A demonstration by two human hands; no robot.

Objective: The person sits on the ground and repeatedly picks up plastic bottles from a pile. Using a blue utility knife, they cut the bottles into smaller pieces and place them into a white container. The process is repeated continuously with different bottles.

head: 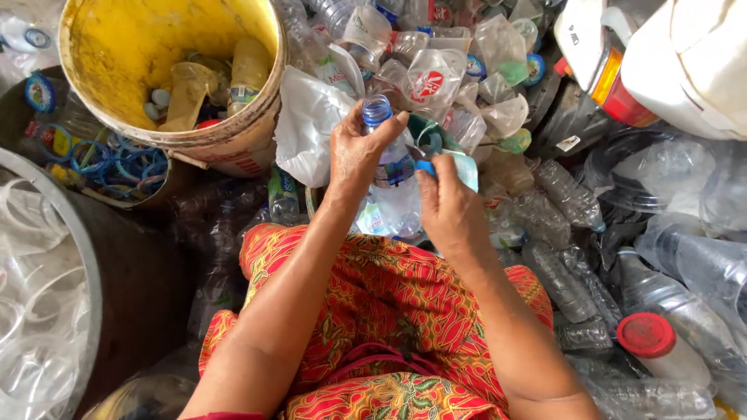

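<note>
The left hand [359, 155] is wrapped round the neck of a clear, blue-necked plastic bottle [391, 183] over the lap, its pale blue label [457, 166] pinched in the right hand [447, 206]; light, crushable, probably best gripped near the stiffer neck.

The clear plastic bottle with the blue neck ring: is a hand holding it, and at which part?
Yes. The left hand grips the clear plastic bottle around its upper body, below the neck. The right hand pinches its pale blue label.
</note>
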